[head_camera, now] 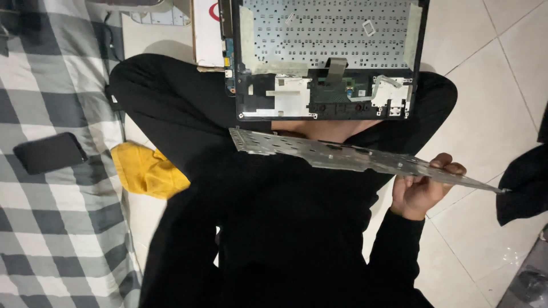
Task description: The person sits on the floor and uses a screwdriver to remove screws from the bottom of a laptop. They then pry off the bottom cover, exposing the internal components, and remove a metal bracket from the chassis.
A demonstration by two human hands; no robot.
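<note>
An opened laptop shell [274, 94] lies upside down across my black-clad crossed legs, showing the perforated back of its keyboard, a ribbon cable and small green boards. My right hand [419, 191] grips a long thin grey metal plate [342, 157] near its right end. The plate is held flat just in front of the shell's near edge and slopes down to the right. A patch of skin [325, 130] shows between shell and plate; whether it is my left hand is unclear. My left sleeve runs down the lower left.
A grey and white checked blanket [57, 228] lies on the left with a dark phone [50, 152] on it. Beside my knee is a yellow cloth [145, 171]. A white box [205, 34] stands behind the shell. Dark fabric [525, 182] lies on the white tile floor [491, 114].
</note>
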